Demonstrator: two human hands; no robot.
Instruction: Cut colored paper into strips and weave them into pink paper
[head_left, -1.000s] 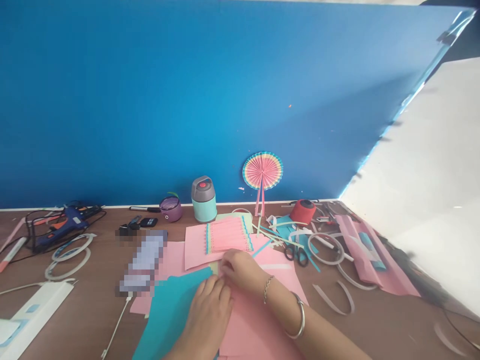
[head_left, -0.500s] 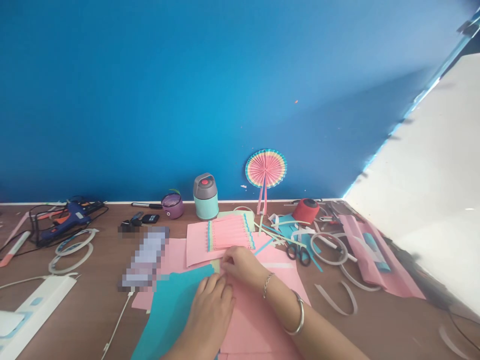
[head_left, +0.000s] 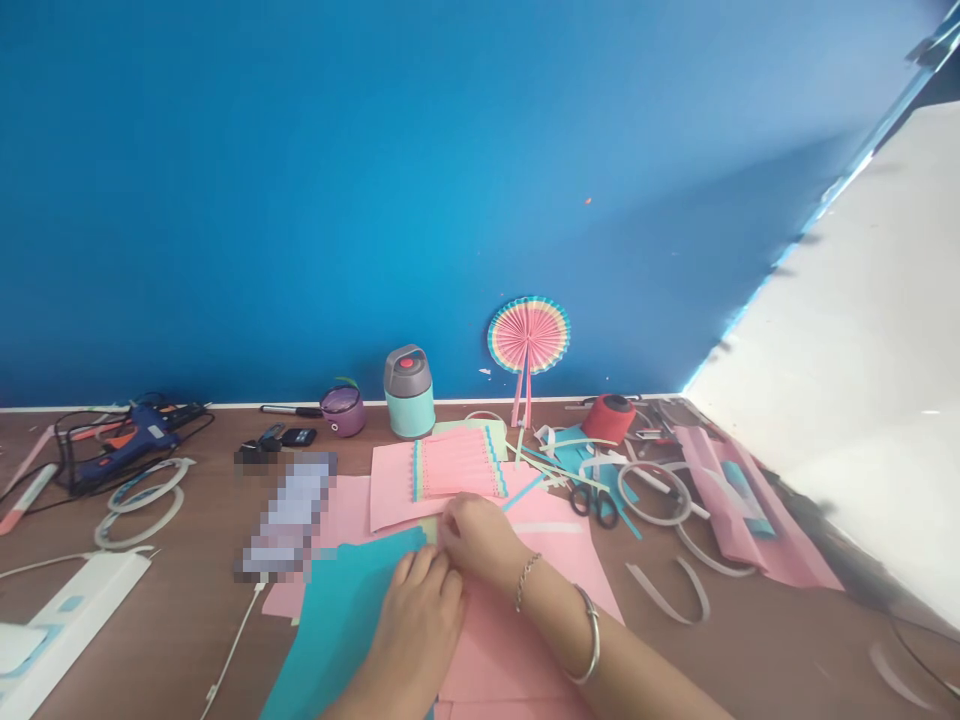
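My left hand (head_left: pixel 421 615) rests over the seam between a teal paper sheet (head_left: pixel 349 600) and a pink paper sheet (head_left: pixel 510 650), its fingers bent and pressed together. Close beside it, at the top left corner of the pink sheet, my right hand (head_left: pixel 480 535) is curled downward in a pinch, almost touching the left fingers. Both sets of fingertips are hidden, so what they grip does not show. Just beyond the hands lies a pleated pink paper strip (head_left: pixel 459 464) with teal and cream edges, on another pink sheet (head_left: pixel 390 500).
Scissors (head_left: pixel 594 505), paper strips and tape rolls (head_left: pixel 654 493) lie to the right. A round paper fan (head_left: pixel 529 336) stands against the wall. Behind are a thermos (head_left: pixel 409 395) and a red speaker (head_left: pixel 608 419). Leftward are a phone (head_left: pixel 292 515), power strip (head_left: pixel 71 630) and glue gun (head_left: pixel 131 440).
My right hand has shifted very slightly left and down, its fingers tucked closer to the left hand. The whole view has moved a little; the papers look unchanged.
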